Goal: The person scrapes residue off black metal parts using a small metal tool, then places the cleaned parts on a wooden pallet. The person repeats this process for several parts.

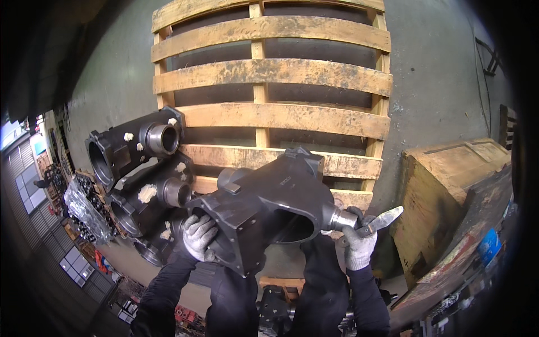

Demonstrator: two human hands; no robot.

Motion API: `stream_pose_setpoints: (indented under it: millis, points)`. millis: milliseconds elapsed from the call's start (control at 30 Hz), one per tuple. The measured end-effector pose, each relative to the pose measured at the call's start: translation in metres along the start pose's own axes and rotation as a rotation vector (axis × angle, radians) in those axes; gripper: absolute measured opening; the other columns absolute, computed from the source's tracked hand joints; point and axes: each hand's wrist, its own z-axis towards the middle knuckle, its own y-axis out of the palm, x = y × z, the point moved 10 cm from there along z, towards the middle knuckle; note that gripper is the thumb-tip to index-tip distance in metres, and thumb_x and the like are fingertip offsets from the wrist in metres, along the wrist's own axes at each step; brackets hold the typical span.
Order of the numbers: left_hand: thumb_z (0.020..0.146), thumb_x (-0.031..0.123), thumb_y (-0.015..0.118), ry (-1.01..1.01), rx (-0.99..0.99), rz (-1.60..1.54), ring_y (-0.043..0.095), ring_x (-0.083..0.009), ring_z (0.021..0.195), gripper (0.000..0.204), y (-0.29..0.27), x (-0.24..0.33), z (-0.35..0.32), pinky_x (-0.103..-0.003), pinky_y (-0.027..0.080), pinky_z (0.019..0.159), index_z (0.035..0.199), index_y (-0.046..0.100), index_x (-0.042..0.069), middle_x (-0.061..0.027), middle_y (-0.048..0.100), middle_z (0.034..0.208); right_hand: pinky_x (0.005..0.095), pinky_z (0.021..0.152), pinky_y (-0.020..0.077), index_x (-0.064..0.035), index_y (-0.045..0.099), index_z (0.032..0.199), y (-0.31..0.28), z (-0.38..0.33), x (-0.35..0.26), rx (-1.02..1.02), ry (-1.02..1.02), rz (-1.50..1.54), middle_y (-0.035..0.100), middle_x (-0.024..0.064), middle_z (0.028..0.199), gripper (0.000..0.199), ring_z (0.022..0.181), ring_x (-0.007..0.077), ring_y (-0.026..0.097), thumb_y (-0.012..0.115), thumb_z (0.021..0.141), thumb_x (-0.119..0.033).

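I hold a large black cast-metal housing point(269, 205) in front of me, above a wooden pallet point(269, 73). My left hand point(198, 236), in a grey work glove, grips the housing's square flanged opening from below. My right hand point(358, 238), also gloved, is wrapped around the shiny machined stub at the housing's right end. That hand also holds a putty knife point(382, 220) whose smeared blade points up and to the right. The housing hangs tilted, its oval side opening facing me.
Several similar black housings point(137, 146) dabbed with pale paste are stacked at the left by the pallet. A bag of small dark parts point(84, 210) lies beyond them. A worn wooden crate point(449, 196) stands at the right. My dark-trousered legs show below.
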Motion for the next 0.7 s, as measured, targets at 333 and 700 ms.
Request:
stream_pose_setpoints:
  millis: [333, 700]
  points:
    - [0.066, 0.046, 0.065, 0.048, 0.065, -0.047, 0.064, -0.0320, 0.118, 0.061, -0.001, 0.031, 0.009, -0.045, 0.045, 0.102, 0.108, 0.071, 0.002, -0.0165, 0.071, 0.113, 0.0399, 0.097, 0.0537, 0.0045, 0.056, 0.115, -0.031, 0.013, 0.019, 0.065, 0.063, 0.022, 0.064, 0.0176, 0.121, 0.039, 0.106, 0.0260, 0.065, 0.072, 0.080, 0.001]
    - [0.064, 0.024, 0.073, -0.121, 0.190, -0.137, 0.060, -0.0304, 0.122, 0.050, -0.001, 0.061, 0.018, -0.046, 0.044, 0.104, 0.111, 0.068, 0.008, -0.0131, 0.066, 0.126, 0.0311, 0.079, 0.0539, 0.0004, 0.063, 0.114, -0.055, 0.041, 0.020, 0.111, 0.076, 0.007, 0.066, 0.0076, 0.103, 0.029, 0.088, 0.0170, 0.065, 0.073, 0.090, -0.011]
